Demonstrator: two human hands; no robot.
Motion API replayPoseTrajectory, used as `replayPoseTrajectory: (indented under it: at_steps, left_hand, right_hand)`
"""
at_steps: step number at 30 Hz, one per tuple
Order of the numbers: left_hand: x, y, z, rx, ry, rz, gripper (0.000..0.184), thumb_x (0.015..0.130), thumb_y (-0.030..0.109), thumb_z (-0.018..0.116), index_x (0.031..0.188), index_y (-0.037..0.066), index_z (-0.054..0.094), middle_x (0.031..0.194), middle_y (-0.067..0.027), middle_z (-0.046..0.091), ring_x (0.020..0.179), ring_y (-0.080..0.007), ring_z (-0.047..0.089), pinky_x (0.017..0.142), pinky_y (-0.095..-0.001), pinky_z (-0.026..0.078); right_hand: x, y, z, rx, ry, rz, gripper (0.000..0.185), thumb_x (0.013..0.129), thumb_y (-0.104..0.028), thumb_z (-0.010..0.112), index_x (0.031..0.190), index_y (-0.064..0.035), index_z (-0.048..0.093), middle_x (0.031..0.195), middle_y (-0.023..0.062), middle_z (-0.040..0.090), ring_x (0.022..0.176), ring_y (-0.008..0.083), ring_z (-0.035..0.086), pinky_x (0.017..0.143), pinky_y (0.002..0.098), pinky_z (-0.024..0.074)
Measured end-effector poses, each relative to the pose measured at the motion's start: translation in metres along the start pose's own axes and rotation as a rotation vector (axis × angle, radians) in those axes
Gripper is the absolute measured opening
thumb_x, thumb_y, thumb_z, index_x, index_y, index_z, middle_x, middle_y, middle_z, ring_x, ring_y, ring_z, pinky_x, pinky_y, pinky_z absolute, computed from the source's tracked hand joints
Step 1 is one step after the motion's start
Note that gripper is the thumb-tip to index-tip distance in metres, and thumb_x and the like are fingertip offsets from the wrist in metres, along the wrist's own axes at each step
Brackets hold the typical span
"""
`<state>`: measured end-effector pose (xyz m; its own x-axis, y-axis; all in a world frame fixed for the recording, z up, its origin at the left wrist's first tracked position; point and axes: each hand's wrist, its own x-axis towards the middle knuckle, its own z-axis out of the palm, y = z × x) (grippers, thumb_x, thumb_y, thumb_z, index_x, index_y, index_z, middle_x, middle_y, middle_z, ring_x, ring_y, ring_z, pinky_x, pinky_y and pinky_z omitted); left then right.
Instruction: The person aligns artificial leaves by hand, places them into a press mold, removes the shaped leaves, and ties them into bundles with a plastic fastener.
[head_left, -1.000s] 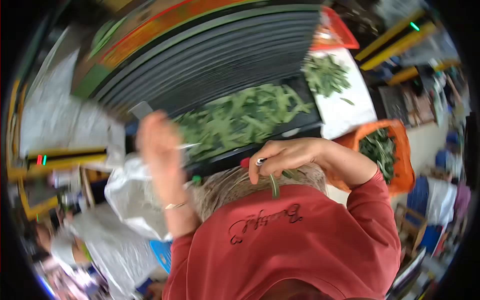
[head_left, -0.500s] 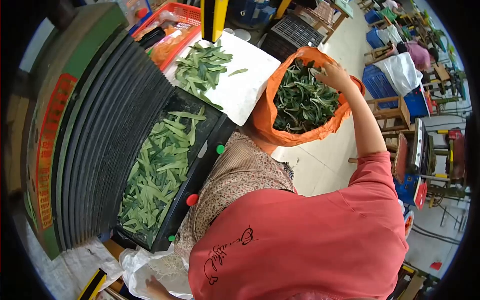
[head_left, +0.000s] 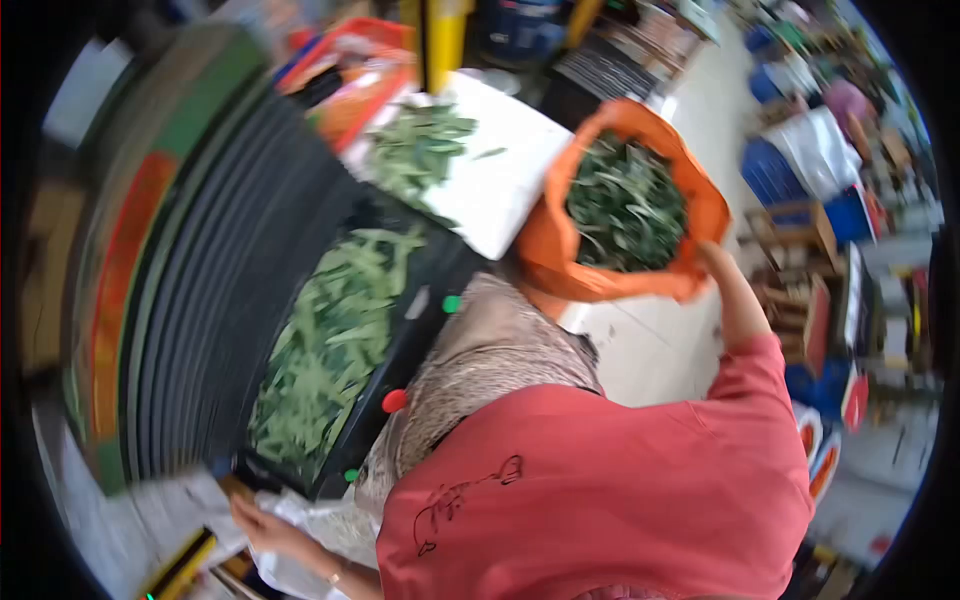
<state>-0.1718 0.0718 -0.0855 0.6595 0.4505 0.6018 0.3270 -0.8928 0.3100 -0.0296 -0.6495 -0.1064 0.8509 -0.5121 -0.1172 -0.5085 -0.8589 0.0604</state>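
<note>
My right hand is at the outer rim of an orange bag and appears to touch it. Its fingers are blurred and partly hidden there, so their grip is unclear. Dark green, narrow leaves fill the bag. My left hand is low on the left, near a white plastic bag and the near end of a black machine bed. Motion smears its fingers, and I cannot make out anything in them. Flat, paler green leaves lie spread over the black bed.
Black ribbed bellows stand left of the bed. More leaves lie on a white board, beside a red basket. Green and red buttons line the bed's front edge. Other people, stools and crates are on the right.
My right hand has left the leaves inside the orange bag and moved down to its rim. My left hand has risen and moved left from the white plastic bag. The view has shifted and blurred.
</note>
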Motion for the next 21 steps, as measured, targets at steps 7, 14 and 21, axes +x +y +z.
replayPoseTrajectory:
  at_steps: [7, 14, 21]
  left_hand:
    - [0.082, 0.081, -0.017, -0.303, 0.174, -0.017, 0.014, 0.084, -0.002, 0.057, 0.096, -0.001, 0.065, 0.093, -0.0086, 0.066, 0.081, -0.018, 0.06, 0.075, -0.0268, 0.047]
    - [0.191, 0.097, -0.049, -0.25, 0.322, 0.085, 0.01, 0.082, 0.005, 0.059, 0.09, 0.001, 0.064, 0.089, -0.0066, 0.065, 0.073, -0.0196, 0.059, 0.067, -0.0272, 0.046]
    - [0.276, 0.065, -0.039, -0.083, -0.069, -0.094, 0.019, 0.079, 0.014, 0.063, 0.091, 0.0, 0.065, 0.079, -0.007, 0.064, 0.068, -0.0197, 0.058, 0.062, -0.0273, 0.045]
  right_hand:
    - [0.043, -0.076, -0.057, 0.301, 0.108, -0.673, 0.023, 0.088, -0.015, 0.047, 0.096, 0.0018, 0.06, 0.082, 0.0154, 0.063, 0.068, 0.0331, 0.057, 0.062, 0.0402, 0.0459]
    - [-0.041, -0.307, -0.108, 0.521, 0.451, -1.385, 0.021, 0.078, 0.003, 0.054, 0.097, -0.0011, 0.06, 0.076, 0.0115, 0.059, 0.058, 0.0272, 0.052, 0.055, 0.0338, 0.0427]
    - [-0.135, -0.411, -0.1, 0.684, 0.358, -1.9, 0.016, 0.071, 0.004, 0.061, 0.086, -0.0007, 0.06, 0.068, 0.0062, 0.054, 0.049, 0.02, 0.047, 0.047, 0.0295, 0.039]
